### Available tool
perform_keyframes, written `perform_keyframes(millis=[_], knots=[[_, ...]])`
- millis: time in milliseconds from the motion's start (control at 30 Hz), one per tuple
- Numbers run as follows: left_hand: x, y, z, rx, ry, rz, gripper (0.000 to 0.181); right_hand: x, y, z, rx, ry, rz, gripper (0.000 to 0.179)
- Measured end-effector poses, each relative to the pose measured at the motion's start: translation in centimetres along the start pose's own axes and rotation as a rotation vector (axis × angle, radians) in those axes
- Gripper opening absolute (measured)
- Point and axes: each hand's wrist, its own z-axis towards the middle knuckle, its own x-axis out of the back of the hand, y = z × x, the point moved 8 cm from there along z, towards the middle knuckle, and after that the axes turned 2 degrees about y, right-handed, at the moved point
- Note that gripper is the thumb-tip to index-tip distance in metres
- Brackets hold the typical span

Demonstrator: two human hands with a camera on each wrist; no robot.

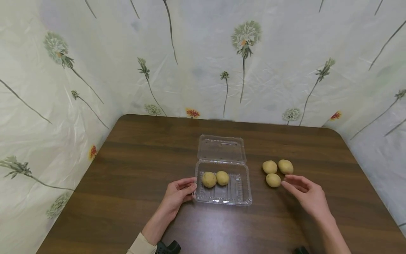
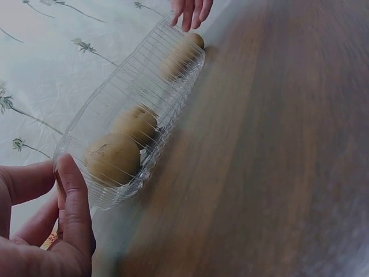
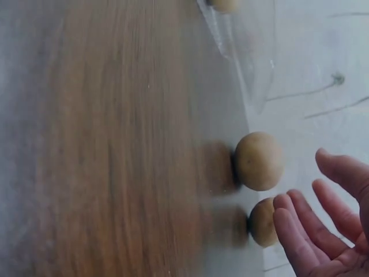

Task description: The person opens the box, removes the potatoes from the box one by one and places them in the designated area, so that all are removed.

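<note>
A clear plastic clamshell box [image 1: 239, 201] lies on the table with its lid [image 1: 221, 150] folded back. Two potatoes, one larger [image 1: 209, 179] and one smaller [image 1: 222, 178], sit side by side in the left part of its base. My left hand [image 1: 177, 197] pinches the box's left rim between thumb and fingers, as the left wrist view also shows. To the right of the box lie three more potatoes [image 1: 273, 180] in a close group. Beside them my right hand [image 1: 306, 195] hovers with thumb and fingers apart, nothing between them, fingertips right by the nearest potatoes [image 3: 259, 161].
The dark brown wooden table [image 1: 142, 158] has rounded far corners. Behind it and at both sides hangs a pale plastic sheet [image 1: 196, 70] printed with dandelions. A dark strap [image 1: 168, 247] sits on my left wrist.
</note>
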Motion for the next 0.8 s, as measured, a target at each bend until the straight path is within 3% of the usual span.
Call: perform_keyframes(millis=[467,800], knots=[[-0.1,0.1,-0.2,-0.010,0.004,-0.007,0.040,-1.1,-1.6,-1.8,0.094,-0.067,-0.022,0.046],[0.1,-0.1,0.1,-0.006,0.011,0.012,0.041,-2.2,-2.5,-2.6,0.101,-0.067,-0.018,0.042]])
